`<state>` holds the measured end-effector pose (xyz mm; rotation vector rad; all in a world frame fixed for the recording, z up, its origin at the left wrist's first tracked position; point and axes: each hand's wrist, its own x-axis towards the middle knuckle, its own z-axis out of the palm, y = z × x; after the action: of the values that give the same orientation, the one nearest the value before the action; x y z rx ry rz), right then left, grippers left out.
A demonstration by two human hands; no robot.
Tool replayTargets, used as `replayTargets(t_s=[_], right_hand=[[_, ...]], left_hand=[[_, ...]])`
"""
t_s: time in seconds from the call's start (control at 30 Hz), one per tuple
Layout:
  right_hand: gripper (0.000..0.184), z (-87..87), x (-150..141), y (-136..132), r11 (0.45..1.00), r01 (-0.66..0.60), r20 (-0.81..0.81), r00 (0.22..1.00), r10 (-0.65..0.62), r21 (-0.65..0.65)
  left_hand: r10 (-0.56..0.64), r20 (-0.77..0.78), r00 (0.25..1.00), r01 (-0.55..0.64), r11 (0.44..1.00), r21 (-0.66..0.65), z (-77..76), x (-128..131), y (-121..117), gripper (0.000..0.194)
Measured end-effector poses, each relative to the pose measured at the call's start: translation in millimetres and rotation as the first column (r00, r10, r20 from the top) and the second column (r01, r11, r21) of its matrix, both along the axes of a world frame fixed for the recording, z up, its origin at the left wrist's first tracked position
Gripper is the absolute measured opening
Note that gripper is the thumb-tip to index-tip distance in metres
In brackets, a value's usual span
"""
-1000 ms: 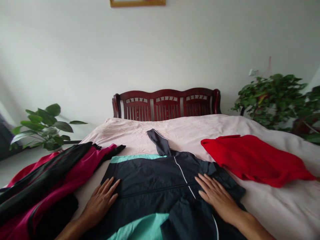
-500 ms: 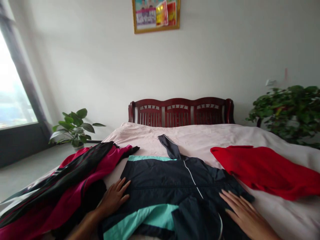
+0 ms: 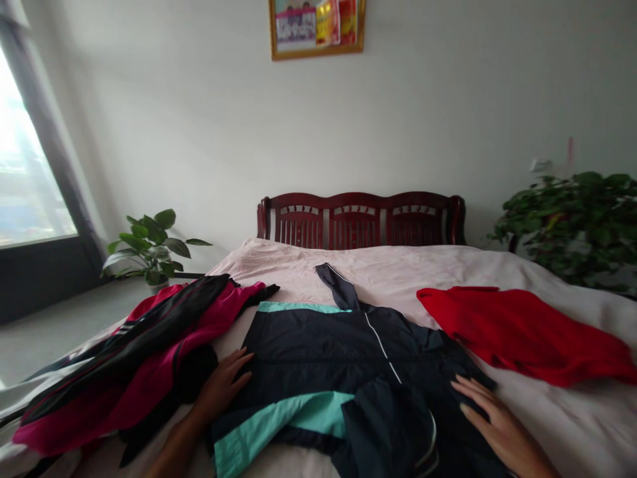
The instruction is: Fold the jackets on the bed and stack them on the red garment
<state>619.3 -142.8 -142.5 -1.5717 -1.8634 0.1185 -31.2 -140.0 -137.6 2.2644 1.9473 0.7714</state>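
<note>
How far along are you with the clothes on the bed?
Done: the navy jacket lies spread out, hood toward the headboard. In hand: the left hand and right hand rest flat on its edges. Left: the bunched magenta-and-black jacket and the red garment lie loose on either side.

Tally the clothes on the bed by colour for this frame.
Dark navy and teal jacket: 1
Red garment: 1
Magenta and black jacket: 1 (its folds could hide another piece)
Total: 3
</note>
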Motion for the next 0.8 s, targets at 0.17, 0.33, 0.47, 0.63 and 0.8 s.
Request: replayTargets(t_s=[0.17,0.33,0.47,0.63,0.8], right_hand=[[0.050,4.6,-2,-2,1.000,0.004,-0.006,1.000,-0.004,-0.011],[0.052,0.3,1,0,0.999,-0.003,-0.022,1.000,0.002,-0.033],[0.055,-5.1,4,2,0.999,0.005,-0.031,0.999,-0.007,-0.043],[0.055,-5.5,5,3,0.999,0.000,-0.028,1.000,-0.001,-0.034],[0.054,-5.2,5,2,1.000,0.000,-0.018,1.000,-0.001,-0.024]], left_hand=[[-0.002,0.062,0.998,0.001,1.000,0.018,1.7,1,-2,0.043],[-0.006,0.069,0.998,0.003,0.999,0.037,0.8,1,-2,0.043],[0.000,0.068,0.998,-0.002,1.000,0.029,0.5,1,-2,0.042],[0.003,0.073,0.997,-0.004,1.000,0.007,3.1,2,-3,0.044],[0.007,0.084,0.996,-0.006,1.000,-0.012,6.3,3,-5,0.044]])
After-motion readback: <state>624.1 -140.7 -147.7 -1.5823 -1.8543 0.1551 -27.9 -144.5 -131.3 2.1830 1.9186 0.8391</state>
